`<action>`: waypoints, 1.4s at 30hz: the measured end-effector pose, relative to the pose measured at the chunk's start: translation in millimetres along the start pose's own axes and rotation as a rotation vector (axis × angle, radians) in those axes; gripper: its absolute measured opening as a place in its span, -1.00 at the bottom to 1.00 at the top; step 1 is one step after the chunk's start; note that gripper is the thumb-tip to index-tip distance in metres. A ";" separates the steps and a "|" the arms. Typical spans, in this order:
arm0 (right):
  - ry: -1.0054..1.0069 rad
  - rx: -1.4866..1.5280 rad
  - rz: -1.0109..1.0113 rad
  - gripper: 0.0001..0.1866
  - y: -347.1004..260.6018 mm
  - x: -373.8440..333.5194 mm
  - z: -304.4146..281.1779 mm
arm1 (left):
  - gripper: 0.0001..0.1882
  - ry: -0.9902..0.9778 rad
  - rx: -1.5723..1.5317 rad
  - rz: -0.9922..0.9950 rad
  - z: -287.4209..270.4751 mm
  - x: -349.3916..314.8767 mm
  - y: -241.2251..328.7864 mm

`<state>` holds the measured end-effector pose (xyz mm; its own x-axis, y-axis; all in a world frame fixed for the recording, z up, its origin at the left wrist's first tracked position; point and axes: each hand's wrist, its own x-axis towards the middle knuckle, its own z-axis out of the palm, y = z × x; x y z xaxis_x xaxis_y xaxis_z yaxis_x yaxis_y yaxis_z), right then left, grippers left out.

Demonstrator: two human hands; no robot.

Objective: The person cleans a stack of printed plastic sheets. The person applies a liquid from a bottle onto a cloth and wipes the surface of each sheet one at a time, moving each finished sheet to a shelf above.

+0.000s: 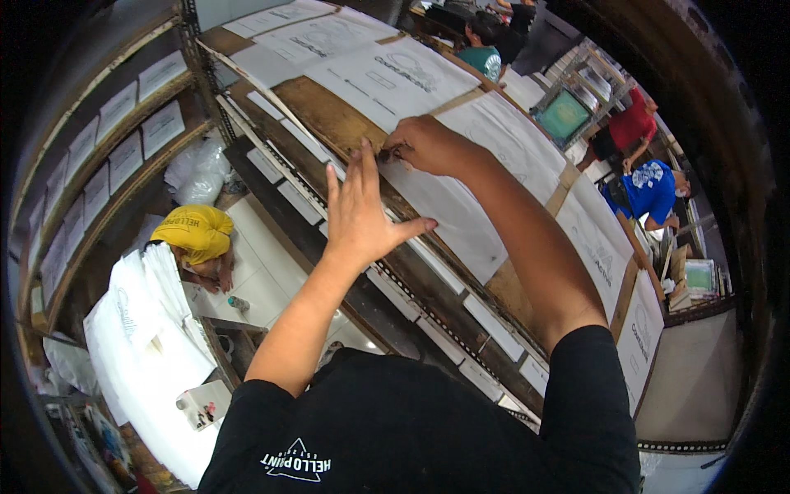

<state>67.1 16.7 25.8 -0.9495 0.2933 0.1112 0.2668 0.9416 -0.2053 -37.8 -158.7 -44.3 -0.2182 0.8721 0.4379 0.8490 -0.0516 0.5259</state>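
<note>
My left hand [360, 218] is held with its fingers spread over the front edge of a long rack, and nothing is in it. Beyond it, my right hand [432, 146] is closed above a brown board [341, 111]. Its fingers pinch at something small and dark that I cannot make out. A white sheet [448, 218] lies flat below my right wrist. Farther off, a printed white sheet [391, 74] rests on the same top level. Whether my left fingertips touch the board's edge, I cannot tell.
Lower rack levels hold more white sheets [494, 329]. At left stand a shelf [123, 140] and a stack of white sheets [148, 329]. A person in yellow [193, 235] crouches near a bottle [238, 304]; people in red [629, 128] and blue [650, 193] are at the right.
</note>
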 end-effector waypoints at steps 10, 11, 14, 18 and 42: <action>-0.103 0.108 0.095 -0.76 -33.3 -115.3 -24.0 | 0.59 -0.024 0.133 0.013 -0.2 3.8 1.3; -0.104 0.124 0.112 -0.76 -36.9 -129.9 -24.6 | 0.59 -0.027 0.146 0.015 0.8 4.1 1.5; -0.101 0.105 0.155 -0.76 -50.4 -168.3 -27.2 | 0.58 -0.046 0.146 -0.001 -2.3 4.5 4.9; -0.164 0.114 0.203 -0.75 -63.7 -200.9 -38.7 | 0.57 -0.028 0.140 0.011 -0.8 3.8 4.8; -0.095 0.075 0.027 -0.79 -28.4 -16.9 -16.8 | 0.55 -0.017 0.053 0.026 1.0 -1.4 -6.6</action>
<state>78.4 -12.2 46.1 -0.9545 0.2980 0.0123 0.2828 0.9175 -0.2795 -42.6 -159.1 -49.1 -0.1878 0.8789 0.4385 0.8787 -0.0491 0.4748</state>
